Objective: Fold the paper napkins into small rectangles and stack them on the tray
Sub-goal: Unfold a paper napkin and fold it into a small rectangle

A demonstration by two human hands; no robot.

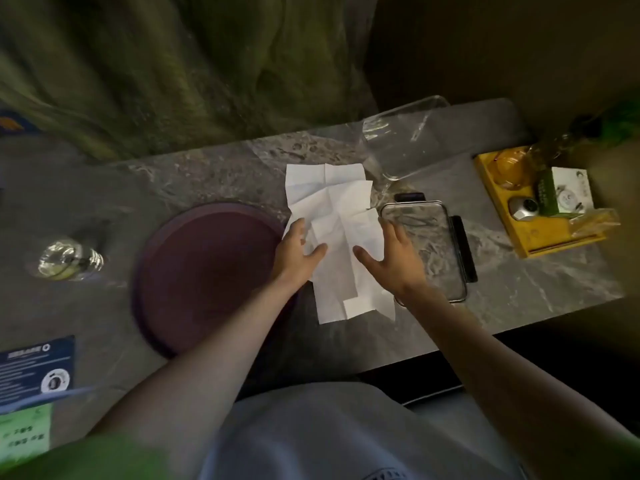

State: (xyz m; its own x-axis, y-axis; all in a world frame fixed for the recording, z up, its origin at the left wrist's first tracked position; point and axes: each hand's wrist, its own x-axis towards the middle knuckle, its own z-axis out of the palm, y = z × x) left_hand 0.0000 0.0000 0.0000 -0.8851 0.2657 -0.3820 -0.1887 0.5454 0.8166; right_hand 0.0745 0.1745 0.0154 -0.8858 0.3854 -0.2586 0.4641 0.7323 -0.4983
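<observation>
Several white paper napkins [337,216] lie unfolded and overlapping on the grey marble counter, creased from earlier folds. My left hand [296,249] rests flat on the left edge of the top napkin, fingers spread. My right hand [393,256] lies on its right edge, fingers also apart. A round dark purple tray [204,271] sits just left of the napkins, with nothing on it. Neither hand grips the paper.
A clear glass lid with a metal rim [433,244] lies right of the napkins, a clear glass dish [401,140] behind them. A yellow tray [540,209] with small items stands far right. A glass bottle [67,259] lies left. Printed cards [34,372] sit at the near left.
</observation>
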